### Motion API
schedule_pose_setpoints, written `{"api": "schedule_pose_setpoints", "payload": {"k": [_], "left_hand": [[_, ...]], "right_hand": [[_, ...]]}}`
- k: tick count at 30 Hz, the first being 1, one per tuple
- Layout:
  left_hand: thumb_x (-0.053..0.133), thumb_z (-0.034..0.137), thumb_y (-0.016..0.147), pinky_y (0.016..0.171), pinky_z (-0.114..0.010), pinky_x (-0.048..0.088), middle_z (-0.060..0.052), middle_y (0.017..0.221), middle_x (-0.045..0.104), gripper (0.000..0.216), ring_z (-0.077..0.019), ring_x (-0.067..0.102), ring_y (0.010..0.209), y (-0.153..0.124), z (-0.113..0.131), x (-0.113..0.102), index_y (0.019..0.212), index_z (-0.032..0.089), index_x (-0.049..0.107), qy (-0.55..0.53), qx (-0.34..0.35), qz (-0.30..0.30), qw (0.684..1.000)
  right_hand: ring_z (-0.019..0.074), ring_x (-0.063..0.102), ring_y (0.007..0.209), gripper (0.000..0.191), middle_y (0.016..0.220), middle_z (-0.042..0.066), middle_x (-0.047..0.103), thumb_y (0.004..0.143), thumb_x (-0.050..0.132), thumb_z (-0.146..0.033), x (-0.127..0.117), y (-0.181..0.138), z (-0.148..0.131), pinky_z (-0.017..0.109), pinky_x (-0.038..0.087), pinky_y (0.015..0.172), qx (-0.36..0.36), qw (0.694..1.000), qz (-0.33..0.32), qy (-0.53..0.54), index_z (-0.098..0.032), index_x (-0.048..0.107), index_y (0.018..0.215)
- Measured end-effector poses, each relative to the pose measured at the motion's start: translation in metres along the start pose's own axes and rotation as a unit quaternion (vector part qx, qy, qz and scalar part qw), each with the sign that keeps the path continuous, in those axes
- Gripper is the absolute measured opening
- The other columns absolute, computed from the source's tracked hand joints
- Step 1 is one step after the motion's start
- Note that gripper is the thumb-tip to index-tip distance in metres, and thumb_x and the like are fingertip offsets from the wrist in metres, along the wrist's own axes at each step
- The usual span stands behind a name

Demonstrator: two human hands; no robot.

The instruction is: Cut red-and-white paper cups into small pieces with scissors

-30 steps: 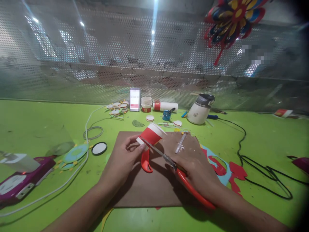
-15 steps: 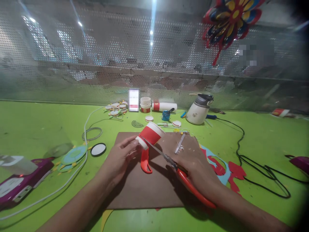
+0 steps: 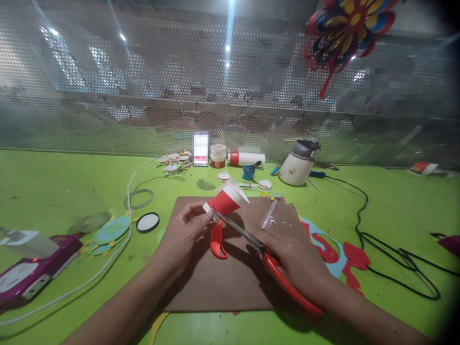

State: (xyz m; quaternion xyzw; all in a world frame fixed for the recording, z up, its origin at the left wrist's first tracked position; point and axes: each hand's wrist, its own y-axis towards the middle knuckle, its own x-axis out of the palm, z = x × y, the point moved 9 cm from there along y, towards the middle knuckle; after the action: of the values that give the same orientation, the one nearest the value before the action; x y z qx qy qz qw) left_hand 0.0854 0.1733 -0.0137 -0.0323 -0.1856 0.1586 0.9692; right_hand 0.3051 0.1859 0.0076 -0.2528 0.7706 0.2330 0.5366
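Observation:
A red and white paper cup point(image 3: 226, 200) is tilted over the brown board point(image 3: 212, 292), its rim facing up and to the right. My left hand point(image 3: 187, 227) is closed on its base end, thumb in front. In my right hand point(image 3: 294, 258) is a pair of scissors point(image 3: 256, 242) with red-orange handles, the fingers wrapped round them. Its blades reach the cup's lower side, close to my left thumb; their tips are hard to make out. Beneath the cup lies an orange-red piece with a loop point(image 3: 217, 243), its upper end hidden.
A clear strip point(image 3: 269, 214) and white scraps lie on the board. Red and blue cutouts point(image 3: 354, 256) stick out at right. A power strip point(image 3: 64, 249), white cable, and round black-rimmed disc point(image 3: 147, 222) are at left. Behind stand a phone point(image 3: 200, 149), stacked cups point(image 3: 218, 155) and a bottle point(image 3: 296, 165).
The cup has turned in my left hand, and its wall now looks pushed out of round near the rim. The scissor blades sit slightly lower against it. The view has shifted a little.

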Motion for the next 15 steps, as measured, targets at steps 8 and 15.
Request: {"api": "schedule_pose_setpoints", "payload": {"k": [8, 15], "left_hand": [[0.093, 0.033, 0.07, 0.086, -0.035, 0.059, -0.008, 0.099, 0.079, 0.039, -0.0211, 0.077, 0.085, -0.004, 0.0, 0.003, 0.099, 0.015, 0.074, -0.014, 0.0, -0.008, 1.0], [0.093, 0.032, 0.068, 0.085, -0.036, 0.06, -0.01, 0.101, 0.078, 0.042, -0.0225, 0.077, 0.085, -0.005, 0.0, 0.004, 0.099, 0.015, 0.073, -0.03, -0.011, -0.001, 0.999]], "right_hand": [[0.0378, 0.058, 0.134, 0.047, 0.145, 0.001, 0.066, 0.103, 0.049, -0.027, -0.005, -0.004, -0.006, 0.063, 0.043, 0.109, -0.01, 0.999, 0.033, -0.035, -0.047, 0.06, 0.144], [0.0404, 0.043, 0.147, 0.044, 0.159, -0.002, 0.053, 0.103, 0.05, -0.03, -0.011, -0.003, -0.013, 0.07, 0.034, 0.115, -0.038, 0.995, 0.066, -0.061, -0.047, 0.061, 0.143]]}}
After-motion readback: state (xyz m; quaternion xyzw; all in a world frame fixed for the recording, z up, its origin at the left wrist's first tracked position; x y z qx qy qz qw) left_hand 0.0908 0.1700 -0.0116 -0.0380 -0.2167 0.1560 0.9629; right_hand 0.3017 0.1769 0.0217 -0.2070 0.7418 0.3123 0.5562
